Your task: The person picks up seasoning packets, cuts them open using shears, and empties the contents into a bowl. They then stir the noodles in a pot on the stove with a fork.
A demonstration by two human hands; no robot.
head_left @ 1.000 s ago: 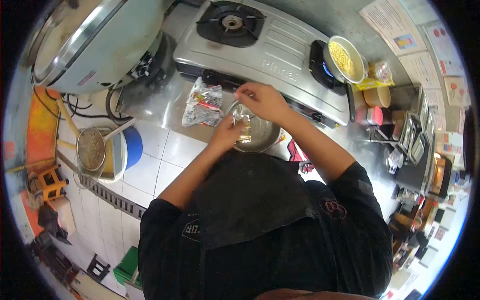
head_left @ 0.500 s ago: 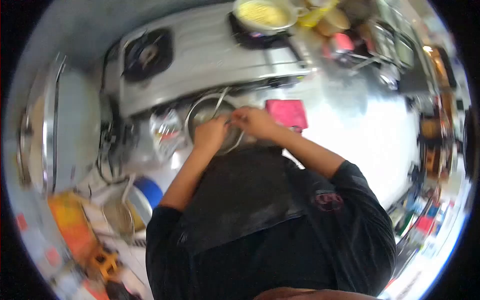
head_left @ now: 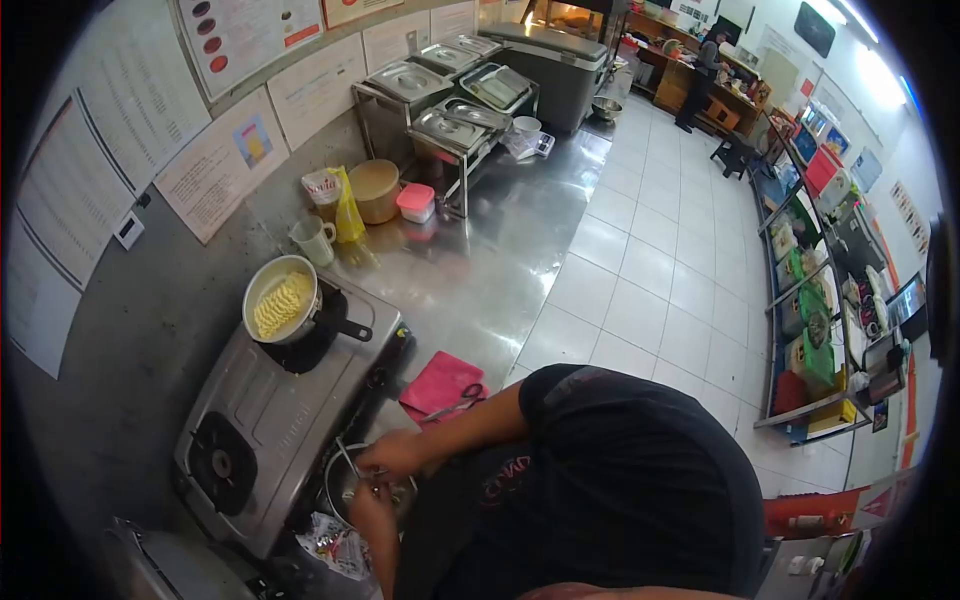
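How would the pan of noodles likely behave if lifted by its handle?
The pan would probably feel front-heavy, since the noodles sit beyond its long black handle. It may spill if tilted, being open on top.

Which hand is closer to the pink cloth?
The right hand. It's over the metal bowl, close to the pink cloth; the left hand is at the bowl too, but farther from the cloth.
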